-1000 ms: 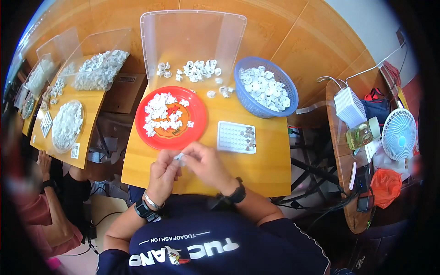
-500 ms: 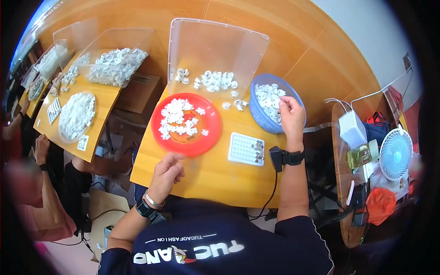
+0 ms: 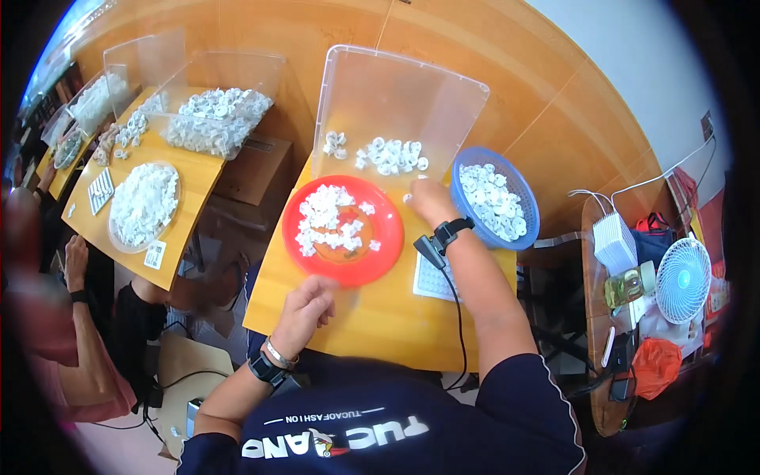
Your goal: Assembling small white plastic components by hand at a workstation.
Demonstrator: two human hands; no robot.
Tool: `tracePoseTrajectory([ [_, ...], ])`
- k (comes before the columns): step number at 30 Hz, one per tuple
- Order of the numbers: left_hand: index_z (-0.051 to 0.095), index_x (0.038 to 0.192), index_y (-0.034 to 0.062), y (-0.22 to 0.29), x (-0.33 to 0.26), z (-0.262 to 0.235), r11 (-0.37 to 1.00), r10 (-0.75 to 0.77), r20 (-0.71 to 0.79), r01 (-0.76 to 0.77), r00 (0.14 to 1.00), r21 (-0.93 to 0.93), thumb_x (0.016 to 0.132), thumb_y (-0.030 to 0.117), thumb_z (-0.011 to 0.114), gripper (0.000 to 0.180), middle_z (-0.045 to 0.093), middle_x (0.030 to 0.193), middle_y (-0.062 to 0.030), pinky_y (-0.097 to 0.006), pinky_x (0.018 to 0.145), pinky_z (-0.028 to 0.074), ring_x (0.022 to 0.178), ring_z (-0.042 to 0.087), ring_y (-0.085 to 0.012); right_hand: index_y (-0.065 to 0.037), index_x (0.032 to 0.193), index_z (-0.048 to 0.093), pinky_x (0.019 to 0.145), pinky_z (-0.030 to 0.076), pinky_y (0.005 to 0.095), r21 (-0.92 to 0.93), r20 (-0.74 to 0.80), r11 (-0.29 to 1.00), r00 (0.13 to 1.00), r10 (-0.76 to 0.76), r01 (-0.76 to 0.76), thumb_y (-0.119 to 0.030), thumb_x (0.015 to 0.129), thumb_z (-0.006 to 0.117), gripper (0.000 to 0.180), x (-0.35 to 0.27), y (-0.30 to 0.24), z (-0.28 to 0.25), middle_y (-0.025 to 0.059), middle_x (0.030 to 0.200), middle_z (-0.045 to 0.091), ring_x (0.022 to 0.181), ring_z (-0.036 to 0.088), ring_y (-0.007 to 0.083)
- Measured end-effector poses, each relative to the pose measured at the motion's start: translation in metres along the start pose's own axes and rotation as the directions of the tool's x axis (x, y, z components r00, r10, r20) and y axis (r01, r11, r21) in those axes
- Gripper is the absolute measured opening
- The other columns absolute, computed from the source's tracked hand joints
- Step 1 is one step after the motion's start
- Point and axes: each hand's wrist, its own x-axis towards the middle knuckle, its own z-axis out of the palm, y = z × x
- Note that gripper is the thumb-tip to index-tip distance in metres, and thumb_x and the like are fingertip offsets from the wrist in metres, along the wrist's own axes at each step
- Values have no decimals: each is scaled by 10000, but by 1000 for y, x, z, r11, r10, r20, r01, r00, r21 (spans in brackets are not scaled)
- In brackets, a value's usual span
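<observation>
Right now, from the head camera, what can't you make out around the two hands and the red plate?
- Right hand: fingers curl away from the camera, so whether they hold a white piece is hidden.
- White grid tray: mostly covered by the right forearm and wrist strap.
- Left hand: fingers folded at the red plate rim; anything inside is hidden.
- White pieces on the plate: too small to tell their shape.
- Blue basket: contents likewise too small.

Right hand (image 3: 431,202) beside blue basket (image 3: 522,229), left hand (image 3: 305,309) near red plate (image 3: 348,269).
</observation>
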Motion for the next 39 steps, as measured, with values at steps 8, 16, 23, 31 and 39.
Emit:
tracePoseTrajectory([
  [8, 571, 1049, 38, 17, 37, -4, 992, 30, 122, -14, 992, -129, 912, 145, 466, 203, 585, 715, -29, -210, 541, 421, 585, 525, -79, -2, 855, 641, 686, 518, 373, 496, -64, 867, 994, 89, -46, -147, 779, 663, 165, -34, -3, -20, 151, 823, 666, 744, 642, 287],
  [16, 506, 1097, 58, 14, 110, 25, 907, 43, 265, 74, 963, -415, 985, 292, 410, 276, 603, 785, -51, -230, 563, 455, 626, 571, -113, -25, 1049, 569, 792, 499, 274, 988, -82, -133, 997, -1, 81, 23, 819, 645, 247, -112, -83, -31, 79, 1048, 617, 923, 594, 126],
  [23, 496, 975, 76, 3, 114, 24, 875, 32, 149, 44, 988, -481, 963, 212, 446, 145, 579, 815, -34, -216, 579, 449, 630, 550, -101, -23, 1075, 572, 825, 499, 301, 939, -306, 173, 951, 36, 296, 39, 778, 661, 316, -107, -103, -2, 122, 1137, 584, 989, 594, 180],
  [31, 496, 978, 68, 3, 113, 26, 955, 101, 11, -93, 995, -283, 947, 203, 462, 143, 579, 809, -31, -233, 579, 442, 641, 534, -100, -42, 1088, 594, 783, 508, 321, 798, -467, 444, 884, 29, 407, 1, 722, 715, 388, -109, -111, -3, 110, 1112, 596, 965, 605, 216],
  [39, 501, 1057, 56, -9, 125, 14, 858, 43, 135, 32, 990, -512, 949, 280, 479, 249, 613, 893, -65, -247, 610, 480, 698, 586, -127, -44, 1108, 607, 709, 504, 290, 941, -316, 166, 941, 117, 296, -8, 728, 718, 398, -106, -105, 10, 96, 1022, 607, 852, 602, 193],
])
